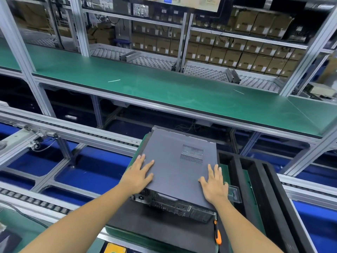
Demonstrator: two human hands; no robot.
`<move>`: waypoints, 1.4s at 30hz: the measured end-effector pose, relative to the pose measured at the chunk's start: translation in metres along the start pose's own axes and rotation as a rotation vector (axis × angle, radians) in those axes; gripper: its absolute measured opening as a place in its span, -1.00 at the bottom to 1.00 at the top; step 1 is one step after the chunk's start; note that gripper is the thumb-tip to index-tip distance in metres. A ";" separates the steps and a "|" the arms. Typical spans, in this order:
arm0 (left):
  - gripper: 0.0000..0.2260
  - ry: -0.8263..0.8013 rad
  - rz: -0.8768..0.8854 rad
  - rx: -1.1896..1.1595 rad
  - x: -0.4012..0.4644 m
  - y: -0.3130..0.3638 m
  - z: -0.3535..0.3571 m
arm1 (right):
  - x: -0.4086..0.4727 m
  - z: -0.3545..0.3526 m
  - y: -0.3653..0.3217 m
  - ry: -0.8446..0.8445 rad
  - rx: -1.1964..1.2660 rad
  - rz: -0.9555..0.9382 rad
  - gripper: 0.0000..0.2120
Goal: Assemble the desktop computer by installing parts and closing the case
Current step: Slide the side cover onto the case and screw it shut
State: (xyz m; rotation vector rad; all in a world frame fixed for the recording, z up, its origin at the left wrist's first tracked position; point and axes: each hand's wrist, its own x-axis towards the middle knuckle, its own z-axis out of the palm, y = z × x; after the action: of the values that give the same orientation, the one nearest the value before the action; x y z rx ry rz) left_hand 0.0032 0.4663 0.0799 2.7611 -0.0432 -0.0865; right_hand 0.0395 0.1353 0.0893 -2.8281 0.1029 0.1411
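- On a black foam mat (145,221) lies the dark grey metal desktop computer case (175,167), side panel up (perforated vent uppermost).
- The left hand (138,175) presses flat on its left edge, fingers straight.
- The right hand (214,185) lies flat near the right edge, fingers spread.
- An orange-handled screwdriver (217,232) rests just beside the case's near corner.
- Black foam slotted tray (264,181) stands to the right.
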 end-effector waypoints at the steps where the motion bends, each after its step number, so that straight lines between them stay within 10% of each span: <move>1: -0.44 0.022 0.017 0.078 -0.003 0.001 0.004 | 0.002 0.001 0.001 0.008 -0.030 -0.012 -0.30; 18: -0.36 0.089 -0.051 0.166 0.007 0.007 0.009 | -0.005 -0.004 0.000 -0.053 0.208 0.044 -0.28; 26: 0.02 -0.245 0.007 -0.278 -0.014 -0.018 -0.025 | -0.056 -0.012 0.036 -0.371 0.112 -0.062 -0.09; 42: -0.30 -0.150 0.123 -0.235 -0.026 -0.045 -0.006 | -0.058 -0.005 0.045 -0.206 -0.015 -0.140 -0.18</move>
State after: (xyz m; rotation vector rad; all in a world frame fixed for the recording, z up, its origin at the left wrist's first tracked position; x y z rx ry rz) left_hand -0.0214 0.5111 0.0704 2.5063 -0.2270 -0.2493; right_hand -0.0217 0.0948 0.0867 -2.8048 -0.1422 0.4002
